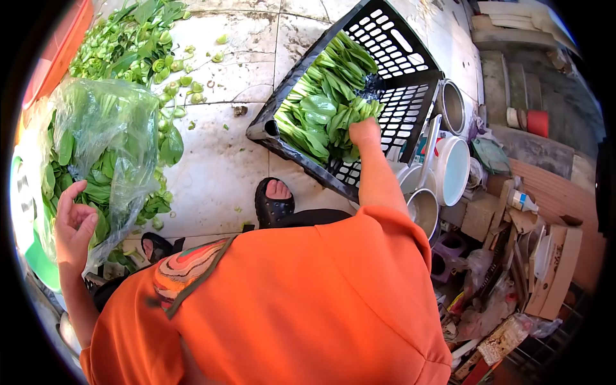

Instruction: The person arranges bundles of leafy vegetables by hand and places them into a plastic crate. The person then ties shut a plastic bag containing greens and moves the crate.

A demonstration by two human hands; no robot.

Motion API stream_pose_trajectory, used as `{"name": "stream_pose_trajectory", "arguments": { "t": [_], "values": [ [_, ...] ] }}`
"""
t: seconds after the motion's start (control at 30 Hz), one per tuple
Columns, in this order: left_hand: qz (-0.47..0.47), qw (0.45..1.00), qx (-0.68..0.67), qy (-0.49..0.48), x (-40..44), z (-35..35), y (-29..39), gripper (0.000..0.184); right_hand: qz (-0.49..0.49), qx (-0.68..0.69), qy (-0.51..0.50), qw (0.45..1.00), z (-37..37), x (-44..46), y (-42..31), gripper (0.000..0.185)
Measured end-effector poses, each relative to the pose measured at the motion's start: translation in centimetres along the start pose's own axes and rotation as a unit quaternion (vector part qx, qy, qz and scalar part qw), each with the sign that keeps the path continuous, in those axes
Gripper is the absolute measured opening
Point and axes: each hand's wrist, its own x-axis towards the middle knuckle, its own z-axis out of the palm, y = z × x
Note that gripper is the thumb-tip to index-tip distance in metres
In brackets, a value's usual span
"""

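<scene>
My right hand (364, 133) reaches into a black plastic crate (410, 96) and is closed at the pale stalk ends of some bok choy (321, 106). Its fingertips are hidden from above. Rows of these greens lie along the crate's left side. At the far left, my left hand (74, 228) is held with its fingers apart and nothing in it. Beside it is a clear plastic bag (131, 138) over more leafy greens (99, 173); I cannot tell whether the hand touches the bag.
Trimmed leaves and stem ends (138, 48) are heaped on the tiled floor (218, 151). An orange-red container (64, 48) and a green basin (42, 260) stand at the left. Metal pots (451, 106), a white bucket (454, 168) and piled cardboard (555, 273) crowd the right side.
</scene>
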Motion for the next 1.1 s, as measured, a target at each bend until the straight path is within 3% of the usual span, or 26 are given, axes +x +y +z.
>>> {"name": "stream_pose_trajectory", "arguments": {
  "t": [0.1, 0.13, 0.17, 0.23, 0.27, 0.4, 0.5, 0.7, 0.9, 0.97, 1.1],
  "values": [
    [-0.016, 1.0, 0.003, -0.019, -0.2, -0.5, 0.3, 0.059, -0.005, 0.045, 0.041, 0.998, 0.5, -0.8, 0.0, 0.071],
    [-0.019, 0.999, -0.001, -0.033, -0.3, -0.6, 0.3, 0.059, 0.001, 0.093, 0.019, 0.995, 1.0, 1.0, 0.9, 0.087],
    [-0.022, 0.999, -0.004, -0.048, -0.4, -0.7, 0.3, 0.059, 0.0, 0.093, 0.018, 0.996, 0.3, -0.2, 0.1, 0.087],
    [0.002, 0.999, 0.002, -0.044, -0.2, -0.3, -0.3, 0.059, 0.055, 0.138, 0.031, 0.988, -1.0, -2.6, -1.7, 0.105],
    [0.027, 0.999, 0.008, -0.039, -0.1, -0.2, -0.6, 0.059, 0.078, 0.115, 0.043, 0.989, -0.8, -3.2, -2.6, 0.117],
    [0.024, 0.998, 0.018, -0.058, 0.4, -0.1, -0.9, 0.059, 0.098, 0.041, 0.052, 0.993, 0.9, -3.9, -3.1, 0.12],
    [0.013, 0.998, 0.013, -0.059, 0.5, -0.1, -1.0, 0.06, 0.071, 0.096, 0.017, 0.993, 0.5, -3.5, -1.2, 0.115],
    [0.007, 0.997, -0.018, -0.076, 1.5, 0.2, -0.9, 0.059, 0.021, 0.096, 0.068, 0.993, 0.4, -2.3, 0.4, 0.099],
    [0.008, 0.987, -0.048, -0.156, 2.2, 3.6, 5.6, 0.057, -0.011, 0.208, 0.091, 0.974, -4.1, -4.6, -0.3, 0.082],
    [0.024, 0.976, -0.058, -0.209, 2.7, 4.8, 9.0, 0.058, -0.057, 0.307, 0.095, 0.945, -6.0, -6.0, -1.3, 0.082],
    [0.172, 0.956, -0.078, -0.226, 5.6, 10.5, 14.1, 0.077, -0.273, 0.428, 0.161, 0.847, -8.7, -10.8, -4.2, 0.085]
  ]
}}
